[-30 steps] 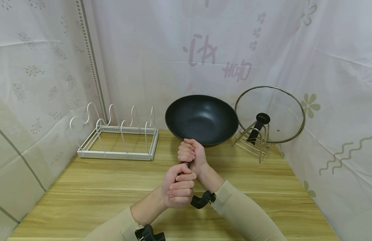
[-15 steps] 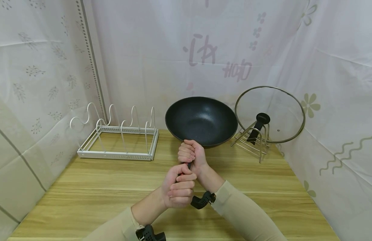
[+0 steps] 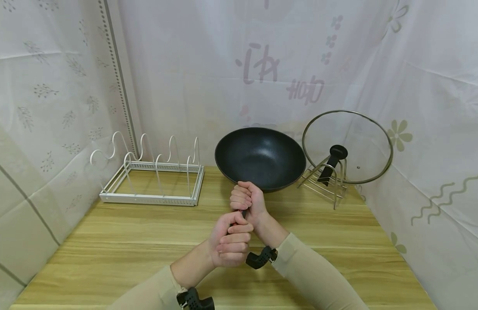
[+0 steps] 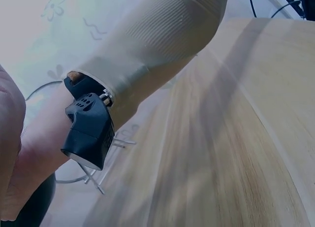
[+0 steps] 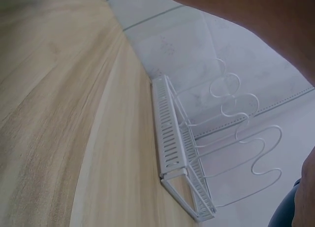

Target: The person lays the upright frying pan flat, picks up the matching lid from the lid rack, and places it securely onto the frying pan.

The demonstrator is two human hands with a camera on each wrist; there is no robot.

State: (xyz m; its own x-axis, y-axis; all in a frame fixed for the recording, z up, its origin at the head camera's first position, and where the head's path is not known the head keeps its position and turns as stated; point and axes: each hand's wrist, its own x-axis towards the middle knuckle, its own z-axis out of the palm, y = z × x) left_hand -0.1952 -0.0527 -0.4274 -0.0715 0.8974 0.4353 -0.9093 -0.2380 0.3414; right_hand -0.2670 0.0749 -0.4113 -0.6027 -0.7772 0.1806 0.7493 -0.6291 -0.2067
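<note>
A black wok [image 3: 260, 158] is held over the back of the table, its dark inside tilted toward me. My left hand [image 3: 231, 242] wraps around the black handle [image 3: 244, 212] at its near end. Farther along, close below the wok's rim, my right hand [image 3: 248, 199] grips the same handle. Only short stretches of the handle show between the fingers. In the left wrist view, the right forearm sleeve [image 4: 157, 37] and a sliver of the wok [image 4: 37, 202] appear. The right wrist view catches a small part of the wok [image 5: 284, 212] at its lower right edge.
Left of the wok stands a white pot rack [image 3: 149, 199] with wavy wire dividers. A glass lid [image 3: 362, 142] with a black knob leans upright in a small wire stand [image 3: 335, 191] on the right, close to the wok's rim. Patterned curtains [image 3: 208, 64] enclose the wooden table [image 3: 146, 241].
The wok has sunk slightly and shifted a little to the right. Both hands have moved with it, keeping their grip on the handle.
</note>
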